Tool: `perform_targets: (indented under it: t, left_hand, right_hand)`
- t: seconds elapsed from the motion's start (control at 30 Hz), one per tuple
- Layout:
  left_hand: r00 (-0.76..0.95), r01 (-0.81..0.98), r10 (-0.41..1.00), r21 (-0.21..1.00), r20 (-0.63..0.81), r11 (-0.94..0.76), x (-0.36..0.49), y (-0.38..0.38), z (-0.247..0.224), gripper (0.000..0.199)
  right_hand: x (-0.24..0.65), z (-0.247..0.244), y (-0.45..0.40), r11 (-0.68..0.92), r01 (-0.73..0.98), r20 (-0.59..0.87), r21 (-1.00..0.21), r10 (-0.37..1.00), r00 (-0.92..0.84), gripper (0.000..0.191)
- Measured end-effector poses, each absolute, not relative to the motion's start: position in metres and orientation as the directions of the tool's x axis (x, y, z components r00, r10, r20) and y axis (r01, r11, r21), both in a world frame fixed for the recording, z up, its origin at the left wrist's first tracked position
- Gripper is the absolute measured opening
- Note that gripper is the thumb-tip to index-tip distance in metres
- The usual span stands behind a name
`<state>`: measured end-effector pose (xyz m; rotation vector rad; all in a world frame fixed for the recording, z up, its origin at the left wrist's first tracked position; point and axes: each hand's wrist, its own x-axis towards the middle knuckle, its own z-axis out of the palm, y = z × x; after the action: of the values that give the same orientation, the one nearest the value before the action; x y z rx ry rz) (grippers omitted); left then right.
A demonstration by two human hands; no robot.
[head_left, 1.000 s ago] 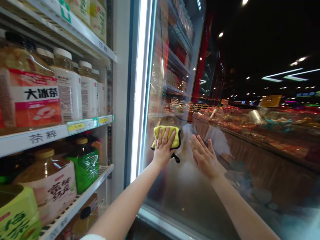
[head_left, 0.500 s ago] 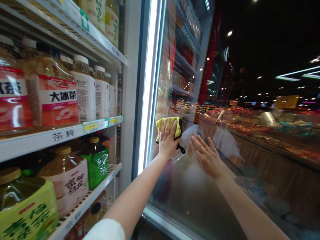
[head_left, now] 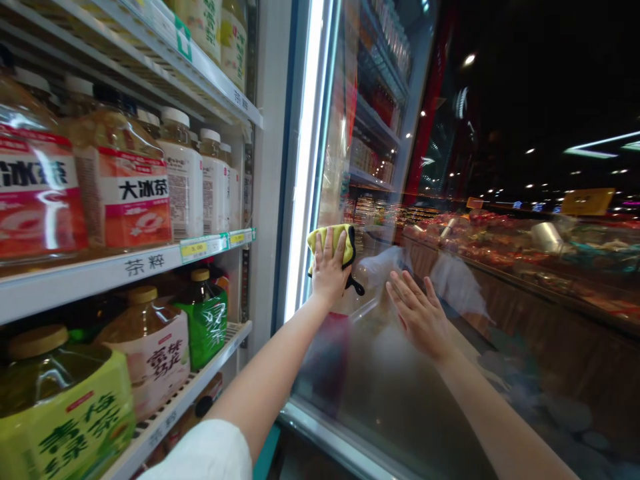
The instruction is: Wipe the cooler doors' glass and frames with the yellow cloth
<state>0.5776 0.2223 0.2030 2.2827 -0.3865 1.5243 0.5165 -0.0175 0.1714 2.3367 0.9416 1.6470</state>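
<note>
My left hand (head_left: 329, 270) presses a folded yellow cloth (head_left: 349, 244) with a black edge and a black loop against the glass door (head_left: 370, 373), near its bright light strip. The fingers lie spread over the cloth, which shows above and beside them. To the right, my right hand (head_left: 417, 317) is stretched out at the door with its fingers extended and nothing in it. Whether its palm touches the glass, and on which side of the pane, I cannot tell.
At left, cooler shelves (head_left: 160, 263) hold several bottled drinks, including a green-labelled bottle (head_left: 205, 323) close to my left forearm. A lit strip (head_left: 304, 147) runs along the door's edge. Beyond the glass stands a counter heaped with packaged goods (head_left: 500, 247), mixed with reflections.
My left hand and the cloth have shifted slightly left and up on the glass, toward the light strip. My right hand stays nearly in place. The view has turned slightly left.
</note>
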Motion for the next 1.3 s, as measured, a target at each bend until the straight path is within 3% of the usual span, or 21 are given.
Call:
perform_targets:
  t: [0.1, 0.33, 0.43, 0.63, 0.7, 0.93, 1.13, 1.2, 1.3]
  left_hand:
    - [0.322, -0.393, 0.057, 0.188, 0.945, -0.9, 0.586, 0.234, 0.195, 0.074]
    - [0.381, -0.321, 0.077, 0.209, 0.921, -0.924, 0.567, 0.247, 0.086, 0.079]
    - [0.417, -0.351, 0.044, 0.206, 0.908, -0.913, 0.566, 0.248, 0.09, 0.081]
    - [0.332, -0.394, 0.056, 0.192, 0.942, -0.899, 0.582, 0.243, 0.148, 0.078]
    - [0.31, -0.384, 0.066, 0.189, 0.948, -0.904, 0.581, 0.242, 0.135, 0.08]
    - [0.401, -0.268, 0.086, 0.206, 0.912, -0.941, 0.559, 0.246, 0.024, 0.087]
    - [0.388, -0.223, 0.22, 0.323, 0.895, -0.919, 0.56, 0.207, 0.052, 0.086]
    - [0.432, -0.268, 0.136, 0.27, 0.892, -0.925, 0.554, 0.193, 0.054, 0.09]
    - [0.502, -0.392, -0.132, 0.089, 0.855, -0.916, 0.54, 0.193, 0.026, 0.096]
  right_hand:
    - [0.515, 0.17, -0.02, -0.798, 0.411, 0.805, 0.441, 0.554, 0.212, 0.056]
    - [0.514, 0.167, -0.021, -0.807, 0.402, 0.807, 0.432, 0.545, 0.227, 0.052]
    - [0.514, 0.166, -0.021, -0.805, 0.403, 0.807, 0.437, 0.548, 0.221, 0.053]
    - [0.512, 0.168, -0.021, -0.807, 0.392, 0.805, 0.442, 0.549, 0.222, 0.05]
    - [0.511, 0.168, -0.022, -0.805, 0.39, 0.799, 0.446, 0.555, 0.232, 0.049]
    - [0.503, 0.154, -0.031, -0.805, 0.386, 0.786, 0.45, 0.562, 0.257, 0.044]
    - [0.493, 0.137, -0.04, -0.799, 0.385, 0.765, 0.461, 0.578, 0.284, 0.047]
    - [0.492, 0.132, -0.04, -0.801, 0.384, 0.763, 0.46, 0.578, 0.291, 0.046]
    - [0.488, 0.124, -0.044, -0.798, 0.39, 0.753, 0.459, 0.582, 0.305, 0.045]
